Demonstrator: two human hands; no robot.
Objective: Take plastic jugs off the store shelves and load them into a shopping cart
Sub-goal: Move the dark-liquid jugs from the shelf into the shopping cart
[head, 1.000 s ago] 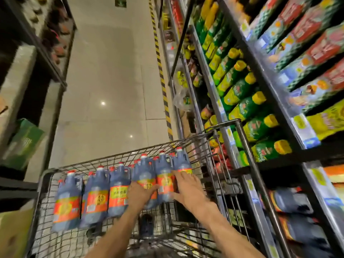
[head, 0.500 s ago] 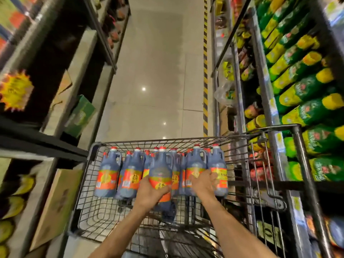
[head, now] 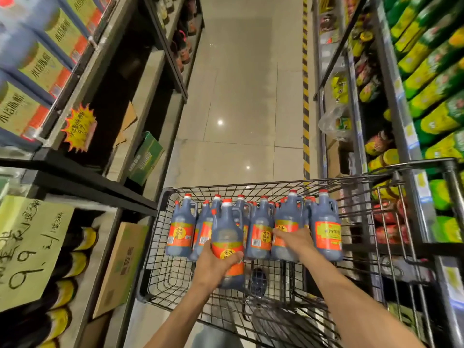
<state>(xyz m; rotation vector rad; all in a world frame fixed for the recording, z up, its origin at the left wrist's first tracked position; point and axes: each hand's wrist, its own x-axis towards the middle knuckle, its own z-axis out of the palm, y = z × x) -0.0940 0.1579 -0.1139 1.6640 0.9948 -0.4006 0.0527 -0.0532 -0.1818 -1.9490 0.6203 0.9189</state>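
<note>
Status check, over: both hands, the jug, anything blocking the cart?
Left hand grips jug above cart. Right hand on the row of jugs. Nothing blocking.

A green carton (head: 146, 158) sits beside a starburst price tag (head: 79, 126).

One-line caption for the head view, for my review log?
Left hand grips a dark jug above the shopping cart; right hand rests against the jugs already standing inside.

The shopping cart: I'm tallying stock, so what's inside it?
Inside the shopping cart, dark jugs with red caps stand along the far end. The left hand grips one more jug. Jugs behind the front row are partly hidden, so no exact count.
</note>
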